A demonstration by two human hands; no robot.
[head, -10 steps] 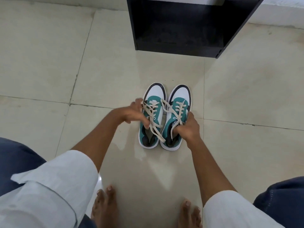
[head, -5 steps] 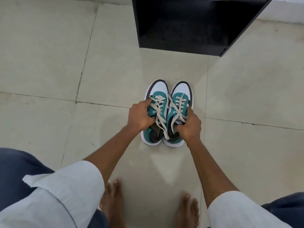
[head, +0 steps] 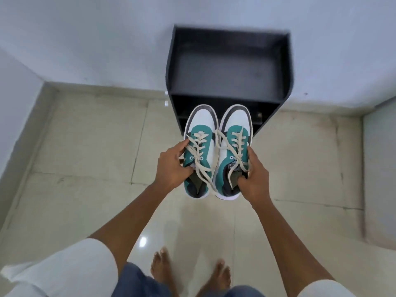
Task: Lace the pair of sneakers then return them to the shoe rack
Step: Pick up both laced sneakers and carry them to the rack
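We see both arms reach out straight in front of the person. The left hand (head: 171,166) wraps its fingers around the outer side of the left sneaker (head: 199,153), thumb tucked inside the opening. The right hand (head: 254,179) grips the right sneaker (head: 233,151) the same way (its thumb hooks inside too). The shoes sit side by side, touching, up off the tiled floor (head: 85,146), toes pointing at the black shoe rack (head: 229,67). Cream laces (head: 201,155) hang loose.

Shoe rack (head: 229,67) lower shelves: hidden behind the sneakers (head: 216,151).
Rack edges: motion-blurred.
Left hand (head: 171,168) fingers: tucked under the shoe.
Sleeves: cut off at bottom edge.
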